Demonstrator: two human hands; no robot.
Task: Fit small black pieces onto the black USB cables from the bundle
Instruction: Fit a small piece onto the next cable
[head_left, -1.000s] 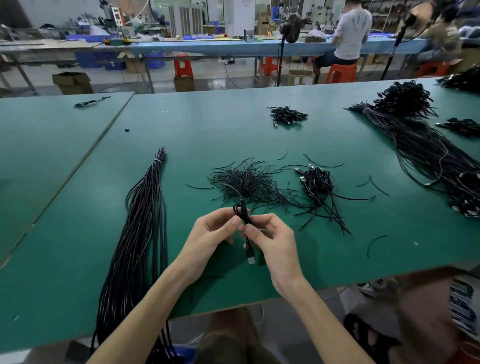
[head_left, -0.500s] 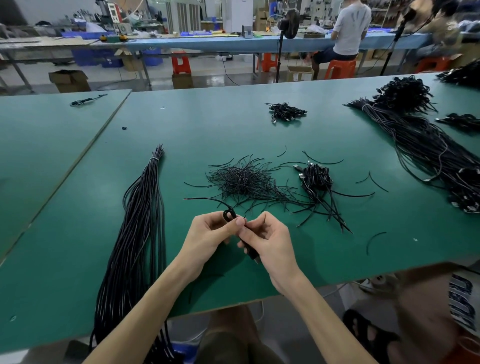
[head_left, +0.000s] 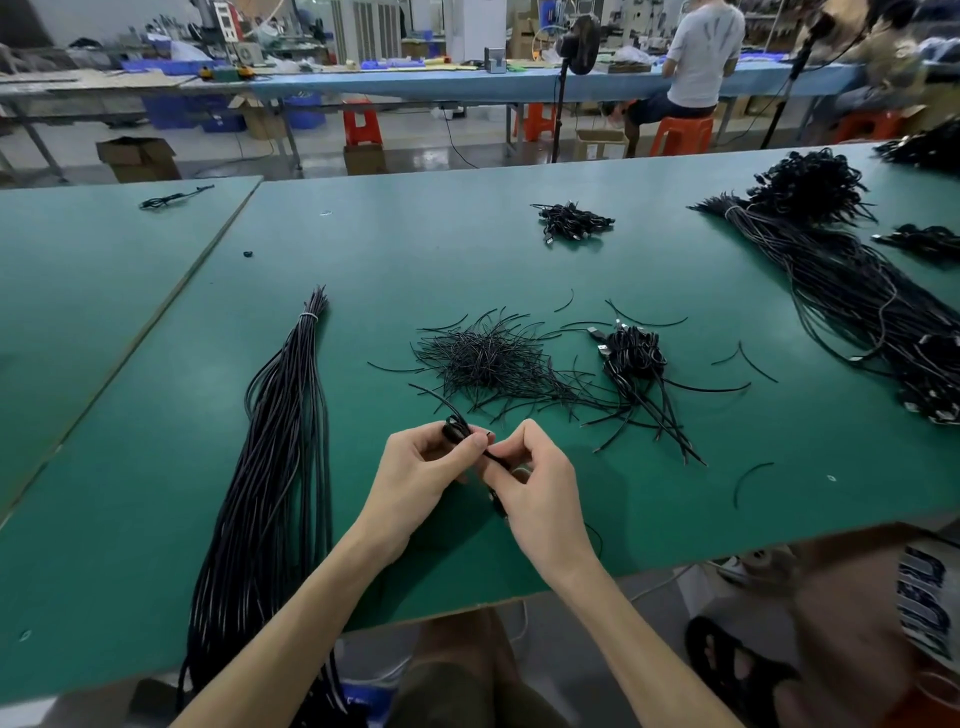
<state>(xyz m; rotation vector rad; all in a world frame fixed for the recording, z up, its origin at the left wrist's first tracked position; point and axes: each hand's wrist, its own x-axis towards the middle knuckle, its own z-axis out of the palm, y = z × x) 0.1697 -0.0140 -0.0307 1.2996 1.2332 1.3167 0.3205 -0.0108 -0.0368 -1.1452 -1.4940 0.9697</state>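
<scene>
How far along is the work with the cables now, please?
Probably early. A small cluster of coiled cables with plugs beside the loose short pieces may be finished ones. In hand: the left hand pinches a coiled cable while the right hand works its end. Left: the long tied bundle looks nearly untouched.

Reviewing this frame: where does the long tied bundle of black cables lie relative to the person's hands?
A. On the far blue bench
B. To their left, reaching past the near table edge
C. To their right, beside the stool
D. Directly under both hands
B: the tied bundle runs along the green table left of the left hand and right hand, and hangs over the near edge.
</scene>
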